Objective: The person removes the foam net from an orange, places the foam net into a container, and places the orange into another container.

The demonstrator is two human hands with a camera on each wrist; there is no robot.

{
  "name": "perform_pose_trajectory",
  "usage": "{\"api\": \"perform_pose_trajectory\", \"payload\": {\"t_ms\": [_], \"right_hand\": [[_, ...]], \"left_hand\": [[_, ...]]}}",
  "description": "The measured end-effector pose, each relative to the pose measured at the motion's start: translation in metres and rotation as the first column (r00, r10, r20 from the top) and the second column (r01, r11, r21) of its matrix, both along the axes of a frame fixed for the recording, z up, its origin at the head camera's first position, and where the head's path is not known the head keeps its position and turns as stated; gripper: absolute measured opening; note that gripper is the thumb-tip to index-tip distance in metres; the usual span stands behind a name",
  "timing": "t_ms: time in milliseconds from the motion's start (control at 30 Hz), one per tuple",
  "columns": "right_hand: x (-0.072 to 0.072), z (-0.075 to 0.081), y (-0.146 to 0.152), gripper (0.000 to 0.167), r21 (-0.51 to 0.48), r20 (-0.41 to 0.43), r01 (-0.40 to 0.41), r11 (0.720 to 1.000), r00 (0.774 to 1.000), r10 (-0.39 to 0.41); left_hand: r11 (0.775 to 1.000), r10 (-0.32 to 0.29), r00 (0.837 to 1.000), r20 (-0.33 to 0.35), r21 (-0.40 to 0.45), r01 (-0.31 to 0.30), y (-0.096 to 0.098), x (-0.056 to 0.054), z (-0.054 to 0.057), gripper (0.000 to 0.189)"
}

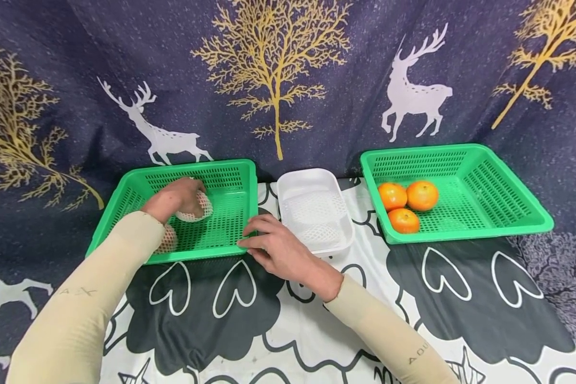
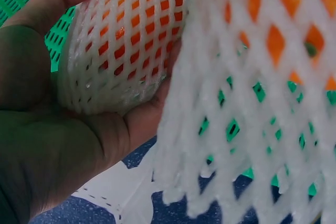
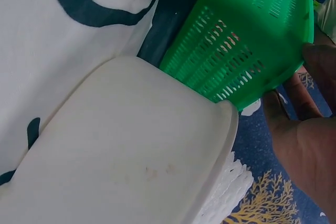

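Note:
My left hand (image 1: 182, 196) reaches into the left green basket (image 1: 221, 252), thumb and fingers around an orange fruit in a white foam net (image 2: 123, 40). Close in front of the left wrist camera is another orange fruit in a foam net (image 1: 168, 240), at the basket's front left. My right hand (image 1: 280, 248) rests its fingers on that basket's front right corner, the fingertips right at the rim. A white tray (image 1: 348, 234) stands just past the right hand, holding white foam nets (image 1: 317, 208).
On the right, a second green basket (image 1: 465, 233) has three bare oranges (image 1: 422, 195) along its left side. A patterned cloth (image 1: 307, 336) covers the table. Behind the baskets hangs a dark curtain (image 1: 317, 133) with deer and trees.

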State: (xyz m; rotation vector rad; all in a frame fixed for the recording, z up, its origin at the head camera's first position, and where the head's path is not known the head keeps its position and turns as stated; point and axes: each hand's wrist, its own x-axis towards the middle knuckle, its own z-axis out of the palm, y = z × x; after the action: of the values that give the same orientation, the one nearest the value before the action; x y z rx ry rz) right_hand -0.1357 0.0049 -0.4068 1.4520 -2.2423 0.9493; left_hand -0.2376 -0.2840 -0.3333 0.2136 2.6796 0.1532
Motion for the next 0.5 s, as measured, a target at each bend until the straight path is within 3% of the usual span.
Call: {"api": "perform_pose_trajectory", "payload": {"t_ms": [500], "right_hand": [[0.001,0.000,0.000,0.019,-0.003,-0.003,0.003,1.000,1.000,-0.003]], "left_hand": [[0.998,0.005,1.000,-0.012,0.055,-0.005,0.009,0.010,0.018,0.072]]}}
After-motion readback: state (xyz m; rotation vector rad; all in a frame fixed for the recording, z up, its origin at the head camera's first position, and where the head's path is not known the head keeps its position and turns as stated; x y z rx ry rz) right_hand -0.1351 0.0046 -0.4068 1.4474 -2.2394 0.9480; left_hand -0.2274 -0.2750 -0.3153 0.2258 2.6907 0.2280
